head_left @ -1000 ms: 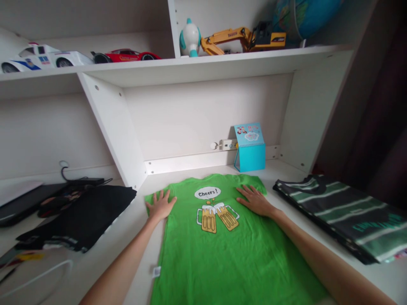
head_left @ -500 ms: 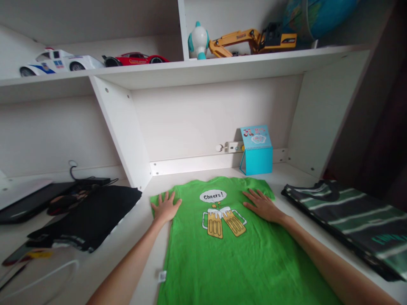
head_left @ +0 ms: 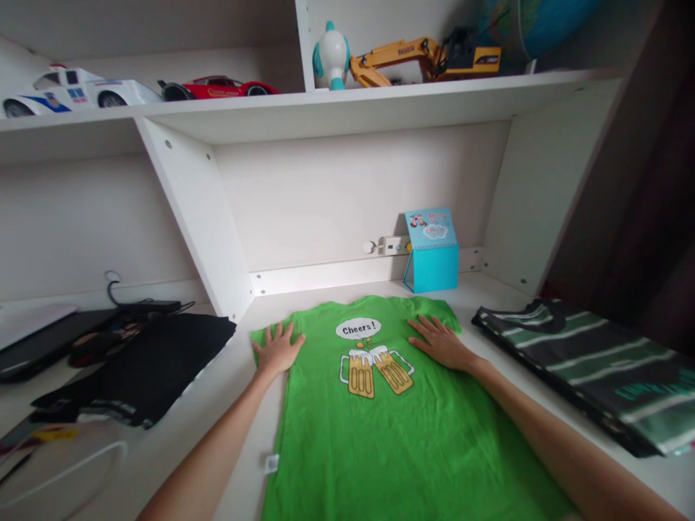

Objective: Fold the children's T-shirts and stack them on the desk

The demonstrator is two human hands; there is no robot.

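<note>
A green T-shirt (head_left: 347, 441) lies spread on the white desk, its collar toward the back. On its chest are two printed beer mugs under a "Cheers!" bubble. My left hand (head_left: 278, 349) rests flat by the left sleeve, fingers spread. Near the right sleeve, my right hand (head_left: 442, 343) also presses flat on the cloth with its fingers apart. Neither hand grips anything. A small white label (head_left: 271, 463) sticks out from the shirt's left side. The shirt's lower hem runs out of view.
Folded striped shirts (head_left: 586, 362) lie to the right, folded black clothing (head_left: 146, 362) to the left beside a white cable (head_left: 103, 452). Behind stand a blue desk calendar (head_left: 434, 268) and a power socket (head_left: 395, 245). Overhead, a shelf (head_left: 380, 101) holds toy vehicles and a globe.
The whole view has shifted slightly, so everything appears a little further left and higher. Both hands keep their places on the T-shirt.
</note>
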